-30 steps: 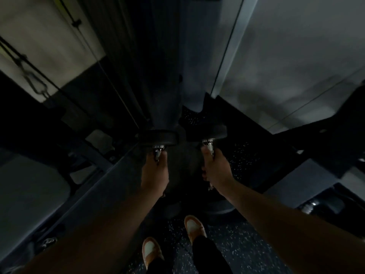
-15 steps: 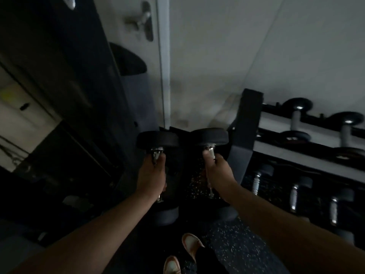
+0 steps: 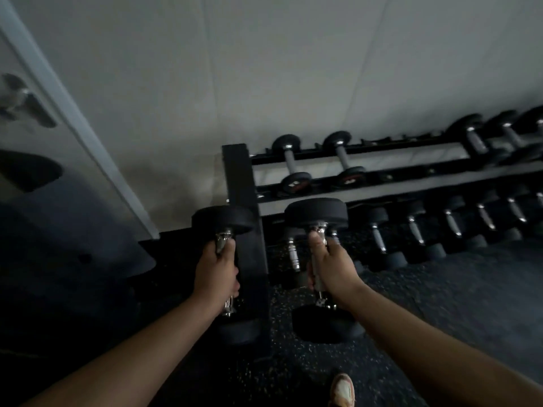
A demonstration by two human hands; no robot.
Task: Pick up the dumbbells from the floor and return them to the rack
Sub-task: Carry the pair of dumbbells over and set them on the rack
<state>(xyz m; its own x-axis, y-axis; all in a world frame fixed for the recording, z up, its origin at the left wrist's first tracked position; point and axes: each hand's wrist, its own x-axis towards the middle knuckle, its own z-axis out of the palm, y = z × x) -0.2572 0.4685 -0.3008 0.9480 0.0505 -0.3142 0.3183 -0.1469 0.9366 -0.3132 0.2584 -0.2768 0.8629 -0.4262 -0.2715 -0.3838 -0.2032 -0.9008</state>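
Fingers of both hands clamp the dumbbell handles; better lower each dumbbell level onto the rack.

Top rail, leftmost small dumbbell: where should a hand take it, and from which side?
Grip the bare grey handle of the leftmost small dumbbell, midway between its two black heads. Come from above and in front: the handle runs front to back across the rack, with the wall behind. Both hands are full now, so rack one first.
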